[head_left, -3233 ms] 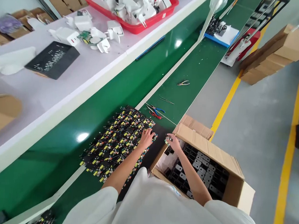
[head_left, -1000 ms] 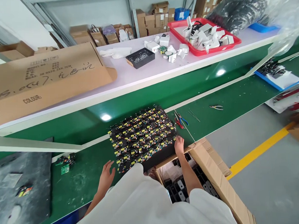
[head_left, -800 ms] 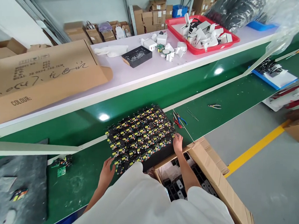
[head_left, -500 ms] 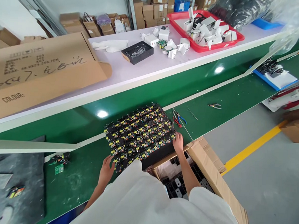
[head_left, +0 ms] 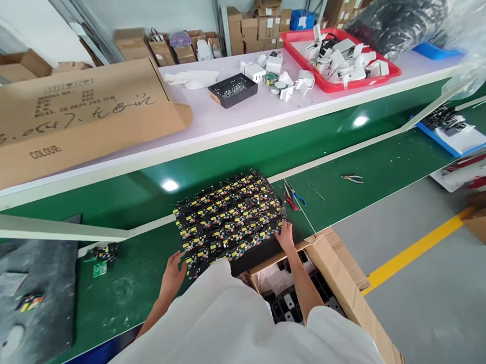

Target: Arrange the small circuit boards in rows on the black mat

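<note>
White short sleeves — bare forearms

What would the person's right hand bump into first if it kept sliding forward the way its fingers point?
Most likely the small circuit boards packed on the black tray: the right hand lies at the tray's right corner, fingers aimed up and slightly left. The pliers lie farther on, a little right of that line.
</note>
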### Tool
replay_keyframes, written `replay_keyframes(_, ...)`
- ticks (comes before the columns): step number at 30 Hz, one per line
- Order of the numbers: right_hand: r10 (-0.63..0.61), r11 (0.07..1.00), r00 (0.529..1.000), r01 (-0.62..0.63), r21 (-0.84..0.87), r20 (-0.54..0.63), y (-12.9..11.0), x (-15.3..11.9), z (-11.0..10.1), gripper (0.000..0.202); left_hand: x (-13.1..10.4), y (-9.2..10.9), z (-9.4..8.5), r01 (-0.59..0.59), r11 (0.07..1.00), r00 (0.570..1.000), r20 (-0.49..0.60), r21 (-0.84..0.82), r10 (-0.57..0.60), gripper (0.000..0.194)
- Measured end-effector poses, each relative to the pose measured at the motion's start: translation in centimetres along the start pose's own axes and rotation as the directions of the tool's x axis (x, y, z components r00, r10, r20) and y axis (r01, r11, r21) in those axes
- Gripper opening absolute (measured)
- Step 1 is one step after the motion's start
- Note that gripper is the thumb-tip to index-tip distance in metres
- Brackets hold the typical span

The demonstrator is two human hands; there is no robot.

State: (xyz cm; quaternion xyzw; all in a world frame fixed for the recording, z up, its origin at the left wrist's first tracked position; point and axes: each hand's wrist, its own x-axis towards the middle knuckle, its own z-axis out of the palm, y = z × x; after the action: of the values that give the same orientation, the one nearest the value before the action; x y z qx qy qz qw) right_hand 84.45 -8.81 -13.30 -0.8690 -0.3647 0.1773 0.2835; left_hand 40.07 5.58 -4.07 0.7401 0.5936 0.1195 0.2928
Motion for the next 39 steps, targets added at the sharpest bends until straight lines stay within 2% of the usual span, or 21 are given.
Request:
replay_keyframes(5, -0.049, 0.998, 0.999, 0.048, 0.037, 0.019, -1.0, 0.8, -0.1, 0.038, -0.4, -0.3, -0.1, 0.011, 1.0, 1.0, -0.013, -0.004, -0.011, 0.032)
replay_keyframes(10, -0.056, 0.997, 0.998, 0.055, 0.055, 0.008, 0.0, 2.3, -2.0, 0.029, -0.7, -0.6, 0.0, 0.038, 0.999, 0.999, -0.018, -0.013, -0.038, 0.031)
replay_keyframes(14, -0.01, 0.999, 0.998, 0.012, 0.037, -0.056, 0.3, 5.2, -2.9, 0.03, -0.4, -0.7, 0.0, 0.071, 0.997, 0.997, -0.014, -0.019, -0.071, 0.028)
replay_keyframes(19, 0.006, 1.0, 0.999, -0.006, -0.005, -0.04, -1.1, 8.6, -1.9, 0.033, 0.0, -0.4, 0.3, 0.075, 0.997, 0.997, 0.006, -0.021, -0.075, 0.028)
replay_keyframes(24, 0.034, 0.997, 0.999, -0.034, -0.063, -0.001, -1.5, 8.3, -1.0, 0.032, -0.4, -0.8, 0.1, 0.103, 0.995, 0.994, 0.027, -0.011, -0.103, 0.03)
replay_keyframes(32, 0.021, 0.992, 0.997, -0.012, -0.129, 0.069, -1.5, 8.2, -1.3, 0.031, -0.2, -1.4, 0.0, 0.141, 0.99, 0.989, 0.041, -0.014, -0.141, 0.032)
replay_keyframes(39, 0.014, 0.996, 1.0, -0.012, -0.089, 0.024, -1.6, 8.4, -0.6, 0.033, 0.2, -1.4, 0.6, 0.158, 0.987, 0.986, 0.059, -0.024, -0.156, 0.03)
